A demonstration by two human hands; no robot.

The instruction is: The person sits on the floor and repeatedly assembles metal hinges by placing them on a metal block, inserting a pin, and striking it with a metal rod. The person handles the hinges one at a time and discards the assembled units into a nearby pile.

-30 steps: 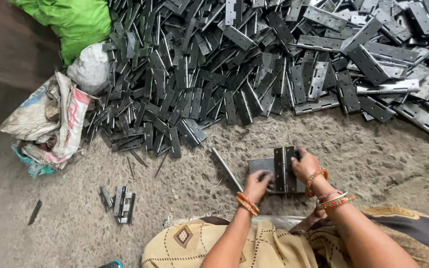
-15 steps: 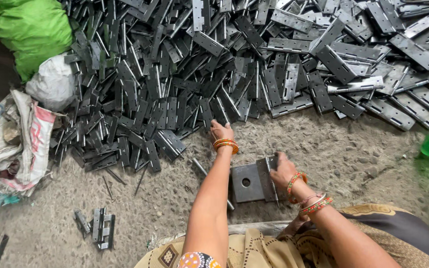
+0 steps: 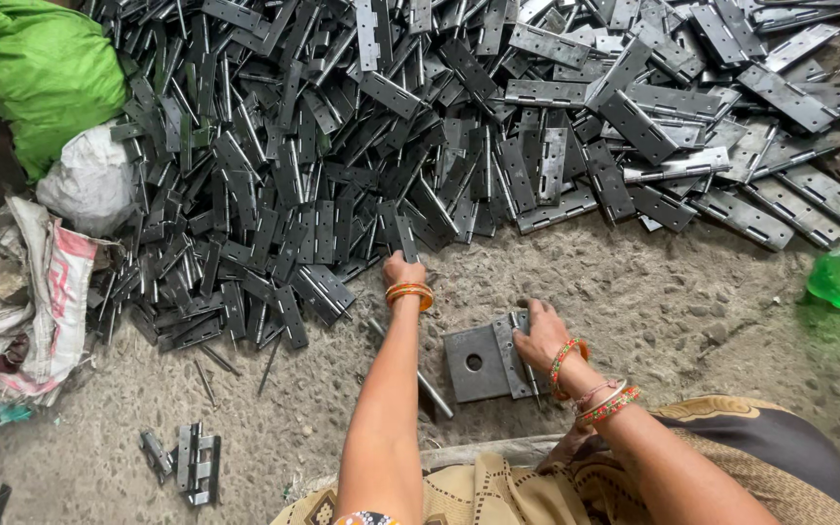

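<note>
Left hand [image 3: 402, 268] reached farther into hinge pile [image 3: 459, 117].

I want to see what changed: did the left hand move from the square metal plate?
Yes. The left hand has left the square plate with a hole and reached forward to the near edge of the hinge pile, its fingers on a hinge leaf there.

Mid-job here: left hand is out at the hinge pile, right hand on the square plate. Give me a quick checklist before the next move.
1. Left hand at the edge of the hinge pile: ok.
2. Left hand closed on a hinge leaf: cannot tell, fingers hidden.
3. Right hand resting on the hinge piece on the square plate: ok.
4. Plate lying flat on the ground, hole visible: ok.
5. Metal rod beside the plate, within reach: ok.
6. Small stack of hinges set apart from the pile: ok.
</note>
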